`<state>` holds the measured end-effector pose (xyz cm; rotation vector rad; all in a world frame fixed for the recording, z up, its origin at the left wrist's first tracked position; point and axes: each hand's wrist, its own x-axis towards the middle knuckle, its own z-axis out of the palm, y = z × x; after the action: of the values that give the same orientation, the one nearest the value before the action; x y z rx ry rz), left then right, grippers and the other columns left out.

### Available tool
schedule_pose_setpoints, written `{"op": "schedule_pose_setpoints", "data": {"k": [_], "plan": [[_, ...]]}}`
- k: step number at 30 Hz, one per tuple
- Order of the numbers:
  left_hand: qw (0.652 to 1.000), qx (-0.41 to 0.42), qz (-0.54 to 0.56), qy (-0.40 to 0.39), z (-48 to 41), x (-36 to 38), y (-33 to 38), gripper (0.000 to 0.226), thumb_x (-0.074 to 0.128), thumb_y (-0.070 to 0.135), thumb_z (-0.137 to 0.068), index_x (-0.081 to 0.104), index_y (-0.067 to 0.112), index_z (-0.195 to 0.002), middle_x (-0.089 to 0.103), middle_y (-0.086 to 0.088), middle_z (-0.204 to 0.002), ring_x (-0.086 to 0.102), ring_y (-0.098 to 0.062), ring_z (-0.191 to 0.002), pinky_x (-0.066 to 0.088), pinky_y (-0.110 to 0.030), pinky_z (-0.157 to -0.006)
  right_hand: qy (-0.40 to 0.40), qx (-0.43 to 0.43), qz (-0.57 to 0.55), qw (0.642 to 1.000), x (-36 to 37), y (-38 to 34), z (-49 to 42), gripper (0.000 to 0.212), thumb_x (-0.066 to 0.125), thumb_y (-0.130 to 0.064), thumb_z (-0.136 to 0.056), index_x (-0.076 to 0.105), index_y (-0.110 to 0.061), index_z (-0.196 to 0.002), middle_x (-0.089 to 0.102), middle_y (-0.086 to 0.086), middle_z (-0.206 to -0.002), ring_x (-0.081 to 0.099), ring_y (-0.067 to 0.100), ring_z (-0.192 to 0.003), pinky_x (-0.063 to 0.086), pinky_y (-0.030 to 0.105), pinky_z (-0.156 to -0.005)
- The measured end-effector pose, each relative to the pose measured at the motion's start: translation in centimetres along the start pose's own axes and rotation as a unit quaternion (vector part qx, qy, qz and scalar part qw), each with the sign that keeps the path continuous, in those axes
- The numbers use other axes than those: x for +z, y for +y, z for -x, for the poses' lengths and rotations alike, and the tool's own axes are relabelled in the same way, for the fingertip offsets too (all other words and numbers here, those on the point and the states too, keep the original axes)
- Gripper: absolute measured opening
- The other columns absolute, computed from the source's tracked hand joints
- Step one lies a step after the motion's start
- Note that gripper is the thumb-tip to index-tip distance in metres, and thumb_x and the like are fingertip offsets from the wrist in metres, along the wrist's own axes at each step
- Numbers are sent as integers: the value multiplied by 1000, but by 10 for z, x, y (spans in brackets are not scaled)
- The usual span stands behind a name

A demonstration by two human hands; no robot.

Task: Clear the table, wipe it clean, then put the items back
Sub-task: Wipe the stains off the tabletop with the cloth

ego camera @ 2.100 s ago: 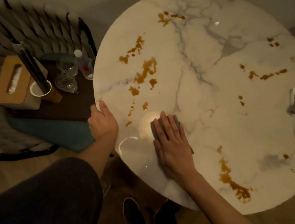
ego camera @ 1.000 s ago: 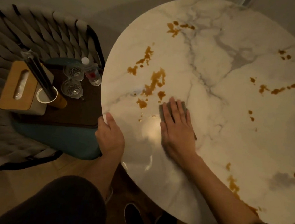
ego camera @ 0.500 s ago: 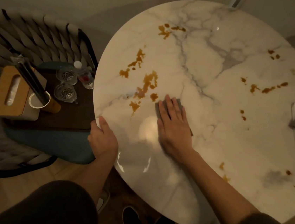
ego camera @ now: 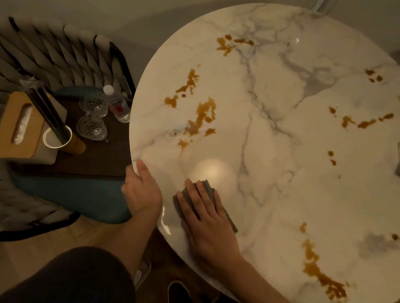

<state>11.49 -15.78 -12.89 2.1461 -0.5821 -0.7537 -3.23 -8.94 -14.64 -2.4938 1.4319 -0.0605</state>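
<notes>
Two hands: both are working at the near rim.
Right hand (ego camera: 207,217): is pressing flat, fingers spread, on the grey cloth (ego camera: 208,189).
Left hand (ego camera: 142,191): is gripping the surface (ego camera: 280,160) edge just beside it.
Stains (ego camera: 201,116): are lying beyond both hands.

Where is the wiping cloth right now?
The grey cloth lies flat under the right hand near the marble table's left front edge, just right of the left hand gripping the rim.
</notes>
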Motion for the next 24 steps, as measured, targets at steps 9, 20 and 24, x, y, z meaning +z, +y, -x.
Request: {"op": "schedule_pose_setpoints", "data": {"k": [9,20,24], "plan": [[1000,5,-4,0,-2,0,-1,45,32,35,-104,55,3,-125,59,-23,-123,53,-39,-114,41,-38,-92,25,35,-17,999,-11,22,-91,54,30,-31,-101,24,-18,-154,14,8,-163,6,26,-151,13,48,-121],[1000,7,-9,7,-2,2,-3,46,31,36,-104,54,1,-125,58,-25,-124,50,-40,-116,38,-40,-92,68,188,20,980,-38,97,-107,54,26,-28,-104,17,-16,-156,8,8,-164,2,26,-151,6,47,-122],[1000,16,-7,12,-3,3,-4,45,32,34,-104,55,1,-125,59,-25,-123,51,-40,-115,37,-38,-91,69,137,19,988,-23,50,-122,52,31,-28,-103,26,-15,-153,20,11,-161,11,32,-150,12,50,-121]]}}
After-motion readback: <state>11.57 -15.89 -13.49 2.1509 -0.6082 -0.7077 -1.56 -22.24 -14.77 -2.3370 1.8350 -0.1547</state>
